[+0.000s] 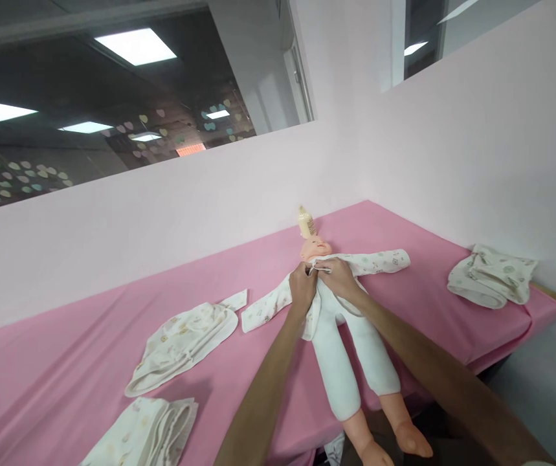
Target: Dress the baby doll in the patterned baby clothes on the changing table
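Observation:
A baby doll (350,349) lies on its back on the pink table (88,349), head toward the wall, bare feet past the front edge. It wears a white patterned top (379,261) with sleeves spread to both sides. My left hand (301,286) and my right hand (340,274) are both closed at the doll's chest just below the chin, pinching the thin ties of the top between the fingers. A baby bottle (306,223) stands behind the doll's head.
A white patterned garment (185,343) lies flat left of the doll. A folded cloth (146,433) sits at the front left edge. Another folded garment (491,278) rests at the table's right end. Pink partition walls (452,162) close the back and right.

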